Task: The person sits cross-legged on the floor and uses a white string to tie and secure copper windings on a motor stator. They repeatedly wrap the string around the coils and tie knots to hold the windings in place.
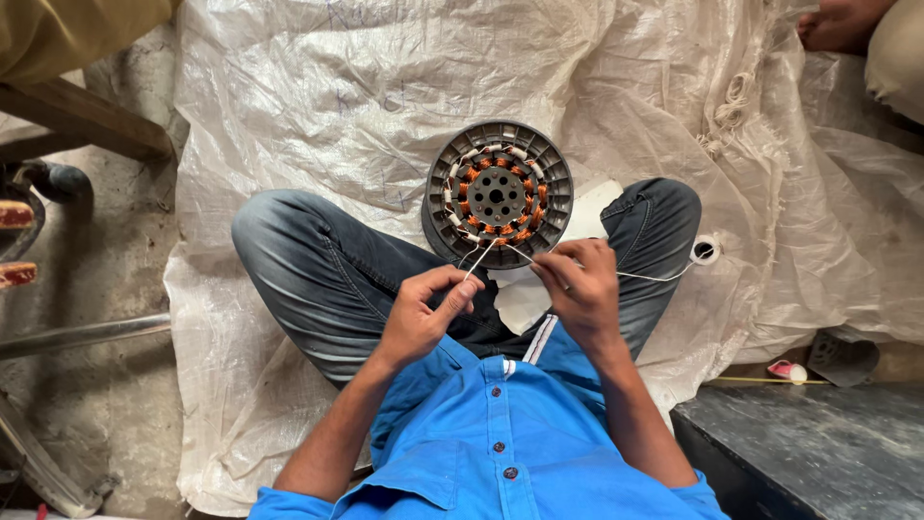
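Head view: stator (498, 196) on sacking (318, 96) between knees, copper coils seated all round, lacing unfinished; left hand (421, 313) and right hand (580, 284) both pinched shut on white cord (654, 277).

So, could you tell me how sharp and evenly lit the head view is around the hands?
Head view: soft, even daylight, no hard glare; the left hand, right hand and wound stator look sharp; the thin white thread stays faint; wide-lens bending stretches the edges.
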